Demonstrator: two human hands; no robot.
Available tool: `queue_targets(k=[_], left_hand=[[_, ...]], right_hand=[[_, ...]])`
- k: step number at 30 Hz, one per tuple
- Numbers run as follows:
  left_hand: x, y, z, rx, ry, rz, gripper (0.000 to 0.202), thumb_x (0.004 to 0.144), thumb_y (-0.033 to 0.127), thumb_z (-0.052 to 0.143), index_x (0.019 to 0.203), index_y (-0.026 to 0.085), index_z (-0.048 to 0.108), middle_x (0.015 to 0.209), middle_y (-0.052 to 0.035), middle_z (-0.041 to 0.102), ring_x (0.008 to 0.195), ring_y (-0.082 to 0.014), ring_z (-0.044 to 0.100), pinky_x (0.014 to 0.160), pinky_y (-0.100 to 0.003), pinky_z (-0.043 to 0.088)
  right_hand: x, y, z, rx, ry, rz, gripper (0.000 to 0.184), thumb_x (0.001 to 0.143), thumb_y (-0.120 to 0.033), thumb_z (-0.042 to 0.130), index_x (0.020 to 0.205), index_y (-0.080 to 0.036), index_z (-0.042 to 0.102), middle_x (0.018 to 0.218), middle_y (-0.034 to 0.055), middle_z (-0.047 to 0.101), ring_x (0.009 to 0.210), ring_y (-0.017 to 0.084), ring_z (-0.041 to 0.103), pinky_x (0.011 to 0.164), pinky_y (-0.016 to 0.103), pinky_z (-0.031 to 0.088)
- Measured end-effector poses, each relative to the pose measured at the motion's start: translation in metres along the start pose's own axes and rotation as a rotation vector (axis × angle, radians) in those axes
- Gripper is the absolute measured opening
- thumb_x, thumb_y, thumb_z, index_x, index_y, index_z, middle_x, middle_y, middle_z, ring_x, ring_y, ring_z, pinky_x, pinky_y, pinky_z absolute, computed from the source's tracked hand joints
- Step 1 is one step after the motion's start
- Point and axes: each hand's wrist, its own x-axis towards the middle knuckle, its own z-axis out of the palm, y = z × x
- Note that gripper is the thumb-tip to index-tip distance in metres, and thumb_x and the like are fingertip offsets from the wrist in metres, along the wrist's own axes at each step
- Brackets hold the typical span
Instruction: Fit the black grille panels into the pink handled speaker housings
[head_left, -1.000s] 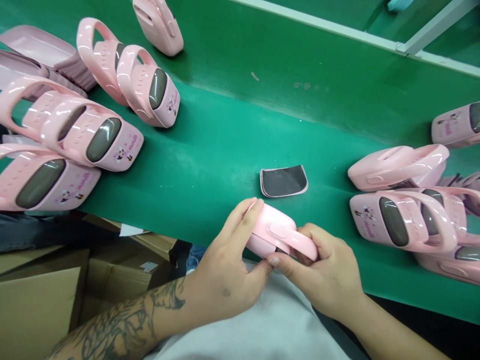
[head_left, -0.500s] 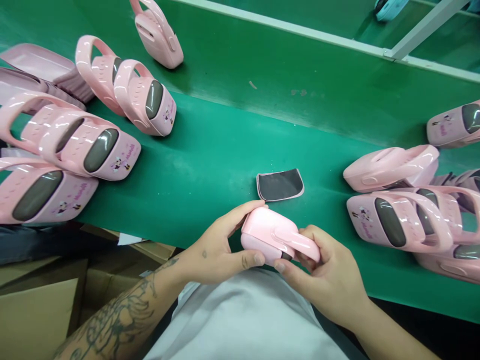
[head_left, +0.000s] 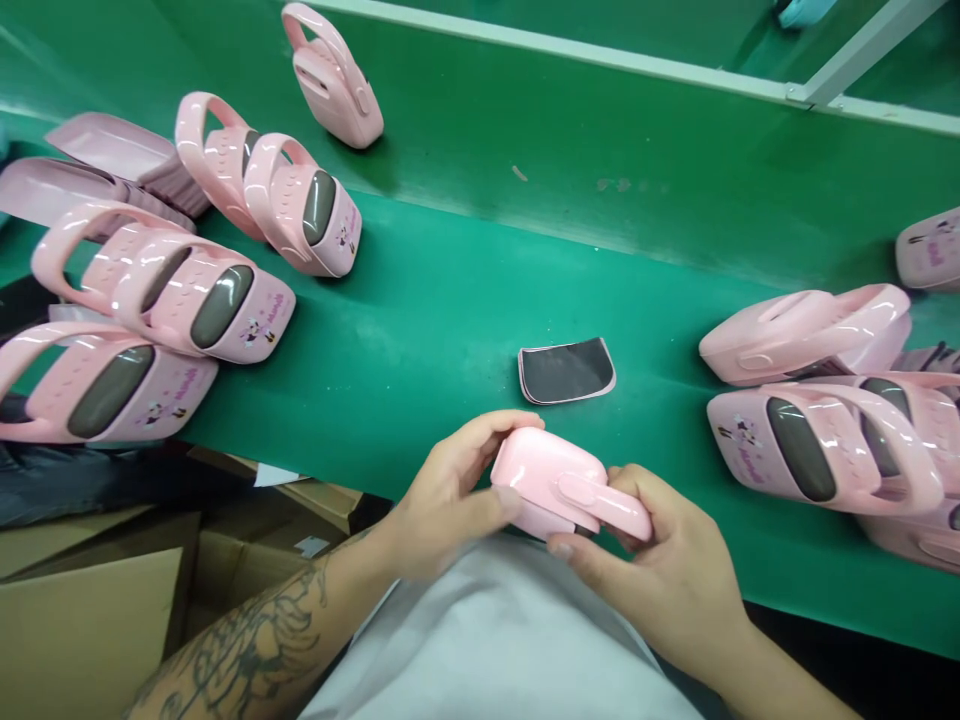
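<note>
Close to my body, both hands hold a glossy pink plastic housing with a loop handle (head_left: 551, 475), tilted on its side. My left hand (head_left: 457, 500) grips its wide end, thumb on the near face and fingers round the far side. My right hand (head_left: 667, 560) is closed about the handle end, with its thumb by the lower edge near a sliver of dark window. Just beyond, a small stack of curved panels with a dark top face (head_left: 566, 372) lies on the green table (head_left: 450, 290). The housing's underside is hidden.
Similar pink housings with dark windows stand at left (head_left: 244, 315) and right (head_left: 780, 450). A lone housing (head_left: 337, 85) stands farther back. Stacked pale pink shells (head_left: 120, 150) lie far left. Cardboard boxes (head_left: 90, 620) sit below the table edge. A metal rail (head_left: 562, 65) runs behind.
The held housing has rolled slightly, so more of its glossy side and less dark window shows. My left thumb has shifted up onto it. The whole view has shifted a little.
</note>
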Motion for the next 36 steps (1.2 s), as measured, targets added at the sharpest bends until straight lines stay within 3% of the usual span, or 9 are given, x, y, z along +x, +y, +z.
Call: queue_targets(k=[3,7,10,14,20,22,25,29,36], left_hand=[[0.005,-0.003,0.011,-0.051,0.213,0.012,0.053,0.101,0.061,0.058,0.134,0.022,0.072,0.134,-0.0110,0.075,0.123,-0.0303,0.067,0.106,-0.041,0.051],[0.010,-0.001,0.024,-0.038,0.502,-0.150,0.068,0.102,0.074,0.042,0.104,0.017,0.080,0.115,-0.0144,0.081,0.109,-0.0324,0.072,0.097,-0.045,0.054],[0.009,0.001,0.023,-0.040,0.552,-0.199,0.076,0.100,0.079,0.039,0.095,0.017,0.083,0.113,-0.0148,0.082,0.106,-0.0331,0.074,0.094,-0.046,0.056],[0.003,0.000,0.018,-0.049,0.584,-0.116,0.078,0.098,0.081,0.039,0.079,0.018,0.080,0.093,-0.0139,0.082,0.095,-0.0316,0.075,0.090,-0.045,0.058],[-0.007,-0.002,0.026,0.062,0.619,-0.024,0.076,0.104,0.073,0.033,0.083,0.017,0.080,0.097,-0.0152,0.082,0.097,-0.0312,0.074,0.088,-0.044,0.057],[-0.009,0.001,0.022,0.156,0.572,-0.006,0.074,0.105,0.070,0.032,0.090,0.016,0.080,0.102,-0.0152,0.081,0.099,-0.0311,0.073,0.091,-0.043,0.055],[-0.011,0.007,0.006,0.300,0.256,0.035,0.061,0.097,0.068,0.056,0.124,0.016,0.075,0.129,-0.0144,0.076,0.118,-0.0342,0.068,0.103,-0.044,0.052],[-0.007,0.007,-0.012,0.324,-0.068,0.034,0.087,0.080,0.047,0.084,0.157,0.023,0.049,0.149,-0.0145,0.063,0.126,-0.0360,0.065,0.106,-0.047,0.052],[-0.007,0.001,-0.004,0.415,-0.076,0.106,0.080,0.083,0.041,0.086,0.153,0.025,0.051,0.154,-0.0154,0.059,0.136,-0.0378,0.060,0.116,-0.051,0.048]], right_hand=[[-0.005,-0.003,0.011,-0.076,0.105,-0.092,0.045,0.073,-0.060,0.080,0.064,-0.026,0.052,0.051,-0.0081,0.049,0.042,0.012,0.040,0.040,0.024,0.031],[-0.013,-0.015,0.027,-0.169,0.194,-0.240,0.042,0.079,-0.058,0.079,0.067,-0.027,0.054,0.052,-0.0075,0.057,0.040,0.012,0.049,0.039,0.024,0.036],[-0.016,-0.025,0.035,-0.210,0.233,-0.347,0.043,0.090,-0.059,0.070,0.066,-0.026,0.055,0.052,-0.0062,0.059,0.039,0.013,0.055,0.039,0.024,0.039],[-0.020,-0.036,0.041,-0.262,0.304,-0.466,0.056,0.102,-0.065,0.050,0.063,-0.026,0.055,0.047,-0.0043,0.057,0.037,0.014,0.058,0.037,0.026,0.039],[-0.024,-0.030,0.050,-0.259,0.334,-0.425,0.055,0.099,-0.065,0.051,0.061,-0.026,0.054,0.046,-0.0040,0.055,0.035,0.014,0.053,0.037,0.026,0.036],[-0.019,-0.021,0.047,-0.155,0.262,-0.367,0.050,0.090,-0.067,0.063,0.063,-0.026,0.056,0.050,-0.0041,0.059,0.038,0.014,0.054,0.038,0.026,0.036],[-0.007,-0.010,0.032,0.002,0.112,-0.149,0.043,0.076,-0.059,0.078,0.063,-0.026,0.054,0.056,-0.0055,0.063,0.045,0.014,0.054,0.042,0.024,0.038],[0.003,-0.007,0.007,0.129,-0.078,0.077,0.040,0.073,-0.052,0.079,0.064,-0.026,0.050,0.059,-0.0056,0.059,0.054,0.015,0.053,0.050,0.025,0.039],[0.000,-0.006,-0.006,0.161,-0.210,0.133,0.039,0.078,-0.052,0.080,0.075,-0.025,0.052,0.075,-0.0033,0.063,0.068,0.018,0.058,0.058,0.029,0.042]])
